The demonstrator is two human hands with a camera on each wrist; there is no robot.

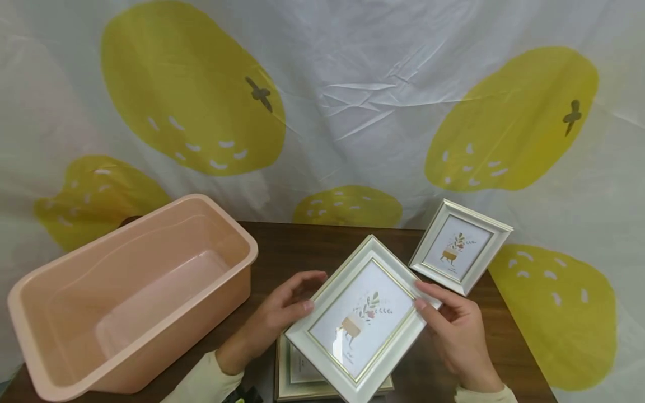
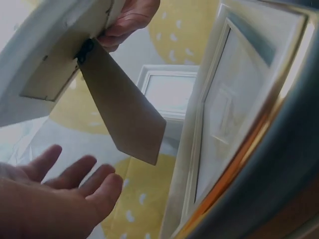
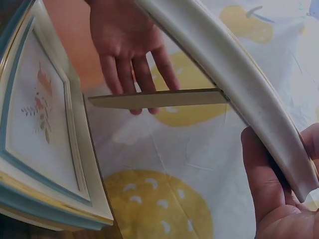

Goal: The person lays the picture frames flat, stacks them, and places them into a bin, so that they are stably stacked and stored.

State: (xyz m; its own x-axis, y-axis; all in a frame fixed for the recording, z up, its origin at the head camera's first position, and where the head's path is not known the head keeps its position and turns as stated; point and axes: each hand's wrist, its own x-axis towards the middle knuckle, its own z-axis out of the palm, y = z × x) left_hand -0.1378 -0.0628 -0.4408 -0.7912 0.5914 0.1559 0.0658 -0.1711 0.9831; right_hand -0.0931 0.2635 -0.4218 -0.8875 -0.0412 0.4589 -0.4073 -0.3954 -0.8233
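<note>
A white picture frame [image 1: 363, 322] with a gold inner line and a plant print is held up, tilted, over the table. My right hand [image 1: 461, 330] pinches its right edge between thumb and fingers. Behind it, the frame's easel leg [image 2: 122, 107] is swung out from the back. My left hand [image 1: 277, 313] is by the frame's left edge; in the right wrist view its fingers [image 3: 142, 74] extend loosely by the leg, gripping nothing. Beneath the held frame lies another picture frame [image 1: 283, 369] with a gold edge, partly hidden.
A smaller white picture frame [image 1: 428, 263] stands at the back right of the dark wooden table [image 1: 297, 246]. On the left is a deep pink plastic bin [image 1: 191, 313]. A white curtain [image 1: 353, 157] with yellow fruit prints hangs behind.
</note>
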